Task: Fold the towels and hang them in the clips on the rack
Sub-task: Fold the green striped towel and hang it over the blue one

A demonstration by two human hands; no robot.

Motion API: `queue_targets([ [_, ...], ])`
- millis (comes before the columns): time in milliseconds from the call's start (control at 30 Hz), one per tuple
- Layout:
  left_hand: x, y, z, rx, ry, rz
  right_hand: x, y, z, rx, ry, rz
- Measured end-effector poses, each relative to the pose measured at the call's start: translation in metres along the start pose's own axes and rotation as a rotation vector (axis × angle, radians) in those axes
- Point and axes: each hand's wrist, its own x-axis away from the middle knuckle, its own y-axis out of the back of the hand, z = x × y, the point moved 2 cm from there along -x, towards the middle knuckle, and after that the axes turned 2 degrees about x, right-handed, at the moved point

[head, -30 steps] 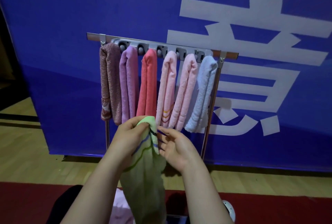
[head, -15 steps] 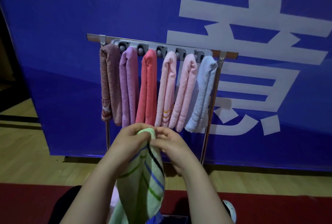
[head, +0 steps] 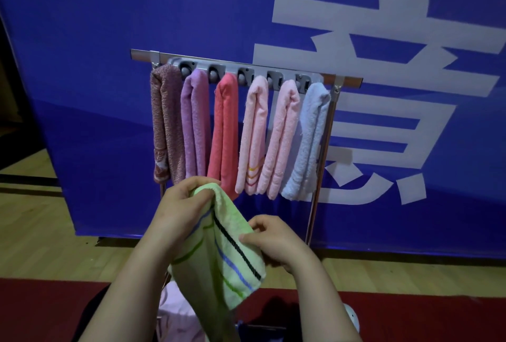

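Holding firm, my left hand [head: 182, 213] stays clamped on the folded top of the green towel [head: 227, 254], which hangs near me, low in front of the rack [head: 347, 82]. To its right, my right hand [head: 276, 243] has dropped from beside the left, where it was half a second back, and now pinches the towel's right edge lower down. I read that as smoothing the fold, so hanging comes next. From the maroon towel [head: 167, 122] at the left to the light blue towel [head: 309, 144] at the right, six towels hang packed under the clips [head: 213, 74] — I can't make out a free clip. Bare rail shows only at the two ends, and the right post [head: 315, 204] stands just beside the blue towel — my open room is below the hems.
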Motion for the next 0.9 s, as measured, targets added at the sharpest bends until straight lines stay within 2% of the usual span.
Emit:
queue_targets([
  [167, 0.000, 0.007, 0.001, -0.064, -0.012, -0.025, -0.001, 0.015, -0.006, -0.104, -0.028, -0.106],
  [300, -0.004, 0.015, 0.007, -0.311, -0.071, 0.015, 0.000, 0.029, -0.004, -0.226, 0.008, -0.235],
  [400, -0.008, 0.023, 0.013, -0.539, -0.091, 0.106, 0.000, 0.035, 0.000, -0.346, 0.052, -0.309],
  [467, -0.011, 0.032, 0.017, -0.648, -0.041, 0.202, 0.001, 0.039, 0.004, -0.388, 0.091, -0.388],
  [567, -0.010, 0.045, 0.021, -0.722, 0.061, 0.384, 0.000, 0.045, 0.004, -0.402, 0.138, -0.514],
  [633, -0.008, 0.050, 0.019, -0.714, 0.101, 0.425, 0.000, 0.047, 0.002, -0.368, 0.150, -0.581],
  [800, -0.014, 0.070, 0.023, -0.783, 0.139, 0.321, 0.009, 0.060, 0.002, -0.226, 0.211, -0.796],
  [900, -0.014, 0.078, 0.029, -0.691, 0.155, 0.214, 0.014, 0.067, 0.004, -0.148, 0.251, -0.884],
])
